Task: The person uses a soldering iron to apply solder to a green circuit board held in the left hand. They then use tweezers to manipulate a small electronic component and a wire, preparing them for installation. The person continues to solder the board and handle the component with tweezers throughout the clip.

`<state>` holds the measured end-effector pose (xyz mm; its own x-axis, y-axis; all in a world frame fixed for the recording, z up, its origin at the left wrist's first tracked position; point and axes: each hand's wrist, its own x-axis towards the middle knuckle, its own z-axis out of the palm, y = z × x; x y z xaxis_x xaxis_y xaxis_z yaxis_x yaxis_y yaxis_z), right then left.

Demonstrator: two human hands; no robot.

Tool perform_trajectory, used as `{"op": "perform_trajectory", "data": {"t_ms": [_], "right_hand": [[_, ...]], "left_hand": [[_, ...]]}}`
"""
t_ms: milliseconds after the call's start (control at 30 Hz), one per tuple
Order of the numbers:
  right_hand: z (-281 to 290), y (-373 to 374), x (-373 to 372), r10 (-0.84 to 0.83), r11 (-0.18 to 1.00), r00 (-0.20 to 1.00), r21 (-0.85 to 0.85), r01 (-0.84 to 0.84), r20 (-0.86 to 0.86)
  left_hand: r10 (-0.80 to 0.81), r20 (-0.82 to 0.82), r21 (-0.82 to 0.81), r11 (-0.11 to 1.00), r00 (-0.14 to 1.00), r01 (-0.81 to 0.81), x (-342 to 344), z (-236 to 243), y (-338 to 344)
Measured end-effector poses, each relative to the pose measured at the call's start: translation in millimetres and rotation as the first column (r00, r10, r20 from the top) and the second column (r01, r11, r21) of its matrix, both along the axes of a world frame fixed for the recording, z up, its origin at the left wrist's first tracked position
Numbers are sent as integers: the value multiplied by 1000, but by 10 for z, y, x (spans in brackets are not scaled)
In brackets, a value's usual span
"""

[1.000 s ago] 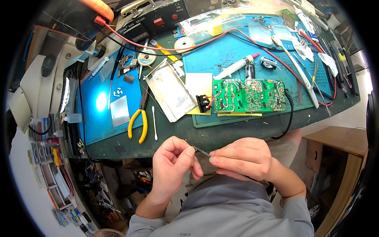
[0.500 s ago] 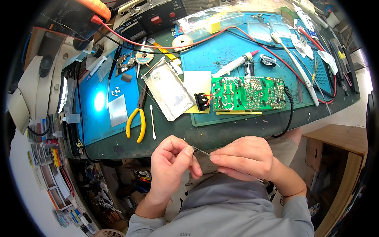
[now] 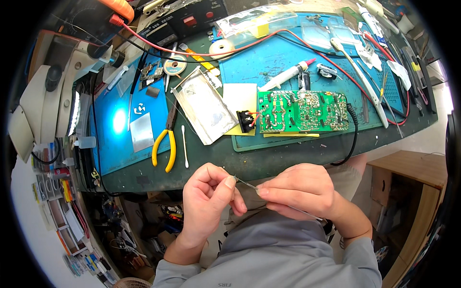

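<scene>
Over my lap, just off the bench's front edge, both hands are close together. My left hand [image 3: 210, 201] pinches something tiny between thumb and forefinger; what it is cannot be made out. A thin, pointed metal tool [image 3: 247, 183], perhaps tweezers, runs from that pinch into my right hand [image 3: 302, 189], whose fingers are closed around it. Its rear end sticks out below the right palm. Beyond my hands lies a green circuit board [image 3: 302, 113], solder side up, with a black power socket [image 3: 246, 122] wired at its left and a black cable [image 3: 354, 139] at its right.
Yellow-handled pliers [image 3: 171, 151] and a cotton swab [image 3: 185, 146] lie near the bench edge. Behind them is an open metal casing [image 3: 205, 110]. A syringe [image 3: 286, 76] and a white brush [image 3: 362, 84] rest on the blue mat [image 3: 245, 67]. A microscope [image 3: 57, 96] stands left.
My hands keep almost the same pose, with the tool's tip still at the left pinch. The bench sits slightly higher in the view.
</scene>
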<state>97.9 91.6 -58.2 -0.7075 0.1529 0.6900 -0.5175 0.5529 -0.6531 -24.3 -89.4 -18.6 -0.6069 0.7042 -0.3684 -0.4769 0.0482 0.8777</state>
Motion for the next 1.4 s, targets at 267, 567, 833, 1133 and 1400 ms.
{"op": "perform_trajectory", "data": {"t_ms": [267,567,833,1133,1400], "right_hand": [[6,0,-8,-25,999,1000,22,25,9],[33,-3,24,-77,997,995,15,76,60],[164,-52,34,-78,996,985,-36,85,152],[156,-359,89,-185,970,982,-151,189,40],[129,-562,70,-230,966,970,-137,218,-79]], "left_hand": [[-6,1,7,1000,1000,6,-1,-4,4],[-11,-23,1,1000,1000,11,10,0,7],[-55,39,78,996,998,52,55,-68,-21],[186,-324,386,921,928,-49,175,-308,2],[376,-403,437,880,834,-185,262,-415,112]]}}
